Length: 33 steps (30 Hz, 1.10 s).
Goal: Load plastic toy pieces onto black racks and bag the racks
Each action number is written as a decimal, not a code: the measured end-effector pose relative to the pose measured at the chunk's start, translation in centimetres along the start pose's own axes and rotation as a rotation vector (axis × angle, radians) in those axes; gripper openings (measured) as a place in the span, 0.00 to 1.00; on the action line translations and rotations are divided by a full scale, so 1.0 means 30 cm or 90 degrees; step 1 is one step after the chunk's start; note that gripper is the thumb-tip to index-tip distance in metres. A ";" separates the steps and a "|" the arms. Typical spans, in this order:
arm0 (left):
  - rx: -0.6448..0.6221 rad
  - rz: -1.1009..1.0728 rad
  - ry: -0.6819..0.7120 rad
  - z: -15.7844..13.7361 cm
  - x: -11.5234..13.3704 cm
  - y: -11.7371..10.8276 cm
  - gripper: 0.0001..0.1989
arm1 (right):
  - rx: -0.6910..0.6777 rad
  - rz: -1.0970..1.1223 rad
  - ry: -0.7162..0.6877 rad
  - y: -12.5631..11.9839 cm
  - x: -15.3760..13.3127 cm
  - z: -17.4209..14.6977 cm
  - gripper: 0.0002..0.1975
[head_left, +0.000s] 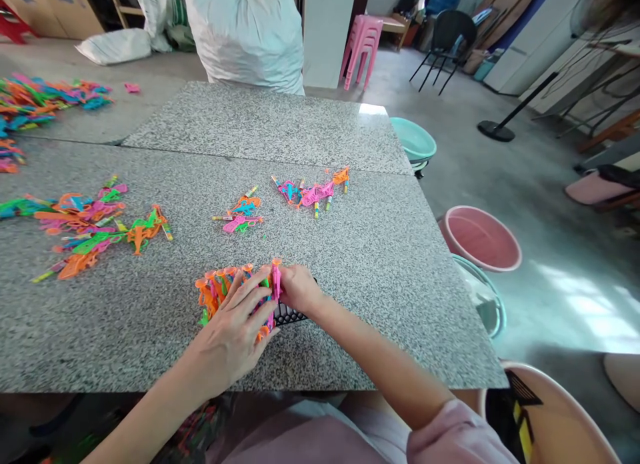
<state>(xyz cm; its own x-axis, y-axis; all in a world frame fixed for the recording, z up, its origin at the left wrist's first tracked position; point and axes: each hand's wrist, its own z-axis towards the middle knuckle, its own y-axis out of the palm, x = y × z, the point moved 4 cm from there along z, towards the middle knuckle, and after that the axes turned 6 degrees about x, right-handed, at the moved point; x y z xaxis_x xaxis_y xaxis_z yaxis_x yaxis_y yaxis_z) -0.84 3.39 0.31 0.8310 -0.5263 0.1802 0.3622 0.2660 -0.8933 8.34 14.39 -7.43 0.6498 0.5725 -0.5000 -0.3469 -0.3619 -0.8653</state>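
Note:
A black lattice basket (pixel 289 315) lies near the table's front edge, with a packed row of small plastic toys (pixel 213 292) standing in it, mostly orange-topped. Across the row rests my left hand (pixel 243 317), its fingers stretched and apart, the thumb along the near side. At the row's right end my right hand (pixel 300 289) is closed on a pink plastic toy (pixel 277 282) with an orange round top, held upright. My right palm and the toys' lower parts hide much of the basket.
Loose coloured toys with striped tubes lie beyond my hands, in a pink group (pixel 315 195) and a smaller group (pixel 243 214). Bigger heaps (pixel 90 231) spread at the left. A white sack (pixel 245 37) stands behind the granite table (pixel 370 271); a pink basin (pixel 480 239) is right of it.

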 end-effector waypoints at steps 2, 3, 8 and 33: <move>0.020 0.018 0.003 0.006 0.003 -0.009 0.12 | -0.023 -0.016 -0.015 -0.016 -0.018 0.017 0.14; 0.025 0.027 0.009 0.009 0.005 -0.012 0.14 | -0.036 -0.015 -0.021 -0.023 -0.027 0.025 0.12; 0.031 0.028 0.036 0.015 0.005 0.002 0.15 | -0.040 -0.004 -0.013 -0.007 -0.060 0.002 0.12; -0.038 -0.050 -0.026 0.014 -0.001 0.012 0.10 | 0.104 0.368 0.302 -0.065 0.211 -0.143 0.07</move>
<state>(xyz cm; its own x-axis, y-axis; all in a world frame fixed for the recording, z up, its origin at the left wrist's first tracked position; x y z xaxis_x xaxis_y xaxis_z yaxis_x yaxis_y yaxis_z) -0.56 3.83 0.16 0.8180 -0.5095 0.2671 0.4027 0.1754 -0.8984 16.03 15.56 -8.73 0.5425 -0.0655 -0.8375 -0.7916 -0.3736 -0.4835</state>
